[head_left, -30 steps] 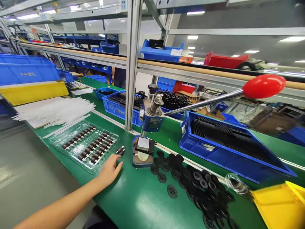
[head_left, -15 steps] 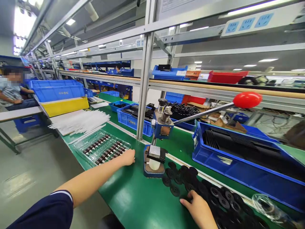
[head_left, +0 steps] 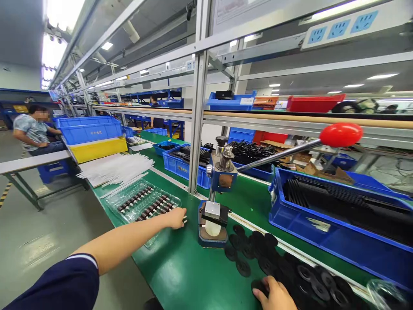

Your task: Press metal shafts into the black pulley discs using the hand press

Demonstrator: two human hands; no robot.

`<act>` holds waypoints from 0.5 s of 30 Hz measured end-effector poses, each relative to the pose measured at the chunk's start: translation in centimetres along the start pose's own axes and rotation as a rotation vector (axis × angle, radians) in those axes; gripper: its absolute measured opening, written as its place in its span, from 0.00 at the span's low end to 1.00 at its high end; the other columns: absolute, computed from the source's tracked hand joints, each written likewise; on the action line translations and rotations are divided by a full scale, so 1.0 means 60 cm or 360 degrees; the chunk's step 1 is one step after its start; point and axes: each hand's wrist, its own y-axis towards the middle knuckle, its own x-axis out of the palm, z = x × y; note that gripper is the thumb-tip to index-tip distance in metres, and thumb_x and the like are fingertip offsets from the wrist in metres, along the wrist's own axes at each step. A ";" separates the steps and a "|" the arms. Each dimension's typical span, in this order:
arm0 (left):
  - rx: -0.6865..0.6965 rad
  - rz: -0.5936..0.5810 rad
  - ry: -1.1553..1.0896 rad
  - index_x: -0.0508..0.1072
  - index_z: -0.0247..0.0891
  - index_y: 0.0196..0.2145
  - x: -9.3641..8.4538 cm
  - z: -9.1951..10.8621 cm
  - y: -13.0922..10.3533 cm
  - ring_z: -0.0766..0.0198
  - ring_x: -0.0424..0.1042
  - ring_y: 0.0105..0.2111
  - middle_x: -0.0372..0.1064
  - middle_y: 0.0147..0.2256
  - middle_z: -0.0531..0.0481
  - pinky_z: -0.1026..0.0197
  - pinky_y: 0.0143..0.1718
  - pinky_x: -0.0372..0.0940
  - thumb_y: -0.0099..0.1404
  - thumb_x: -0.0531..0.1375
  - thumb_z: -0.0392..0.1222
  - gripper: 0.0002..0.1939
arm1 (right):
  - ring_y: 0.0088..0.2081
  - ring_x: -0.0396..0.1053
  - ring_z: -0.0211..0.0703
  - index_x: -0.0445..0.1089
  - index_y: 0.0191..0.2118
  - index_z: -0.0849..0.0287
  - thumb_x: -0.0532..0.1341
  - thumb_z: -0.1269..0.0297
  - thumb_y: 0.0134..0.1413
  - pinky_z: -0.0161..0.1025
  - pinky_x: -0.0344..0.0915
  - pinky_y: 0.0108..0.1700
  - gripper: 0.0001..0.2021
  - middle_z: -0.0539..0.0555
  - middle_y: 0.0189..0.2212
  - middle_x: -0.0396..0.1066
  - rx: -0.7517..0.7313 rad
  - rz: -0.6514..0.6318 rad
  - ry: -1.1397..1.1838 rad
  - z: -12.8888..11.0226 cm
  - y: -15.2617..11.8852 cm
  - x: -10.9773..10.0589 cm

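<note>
R fingers (head_left: 271, 283) on blk disc (head_left: 257, 285), L fingers (head_left: 182, 212) prob. w/ white-tipped pc. (head_left: 185, 221)

Bare green tabletop (head_left: 174, 275) before the press (head_left: 222, 178), upright post (head_left: 197, 129) behind, black discs (head_left: 309, 280) crowding right

Right hand (head_left: 276, 295) grips a black disc (head_left: 259, 287).

A navy-blue short sleeve (head_left: 69, 282), its cuff edged with a thin white stripe (head_left: 84, 257).
</note>
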 end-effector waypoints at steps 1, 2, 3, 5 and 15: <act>0.0009 0.0018 -0.0002 0.69 0.34 0.42 0.004 -0.001 -0.003 0.47 0.74 0.44 0.74 0.42 0.36 0.57 0.40 0.66 0.53 0.65 0.36 0.18 | 0.46 0.70 0.52 0.69 0.44 0.63 0.59 0.65 0.56 0.43 0.63 0.49 0.11 0.62 0.42 0.70 0.0003 0.0007 0.0011 -0.006 -0.007 -0.005; 0.0020 0.0038 -0.0004 0.68 0.33 0.43 0.008 -0.003 -0.004 0.47 0.74 0.44 0.73 0.43 0.35 0.57 0.41 0.65 0.55 0.63 0.34 0.17 | 0.45 0.70 0.52 0.68 0.43 0.63 0.59 0.65 0.56 0.43 0.63 0.48 0.10 0.61 0.42 0.69 0.0008 0.0017 0.0019 -0.013 -0.016 -0.010; 0.0033 0.0057 -0.0006 0.66 0.32 0.44 0.013 -0.006 -0.005 0.47 0.73 0.45 0.73 0.43 0.34 0.56 0.42 0.64 0.56 0.61 0.32 0.16 | 0.45 0.70 0.52 0.69 0.43 0.63 0.59 0.66 0.56 0.43 0.63 0.48 0.10 0.61 0.41 0.69 0.0017 0.0028 0.0023 -0.020 -0.024 -0.016; 0.0060 0.0085 -0.0013 0.64 0.32 0.45 0.020 -0.013 -0.002 0.47 0.72 0.47 0.71 0.45 0.32 0.55 0.45 0.63 0.57 0.58 0.30 0.16 | 0.45 0.69 0.52 0.69 0.42 0.63 0.59 0.67 0.55 0.43 0.62 0.48 0.10 0.61 0.41 0.69 0.0045 0.0054 0.0035 -0.032 -0.037 -0.024; 0.0012 0.0214 -0.0235 0.60 0.34 0.40 0.023 -0.029 0.020 0.51 0.72 0.43 0.71 0.40 0.35 0.56 0.44 0.61 0.59 0.53 0.28 0.11 | 0.46 0.67 0.49 0.70 0.42 0.61 0.63 0.67 0.51 0.38 0.62 0.46 0.12 0.57 0.40 0.69 0.0122 0.0082 0.0077 -0.037 -0.048 -0.026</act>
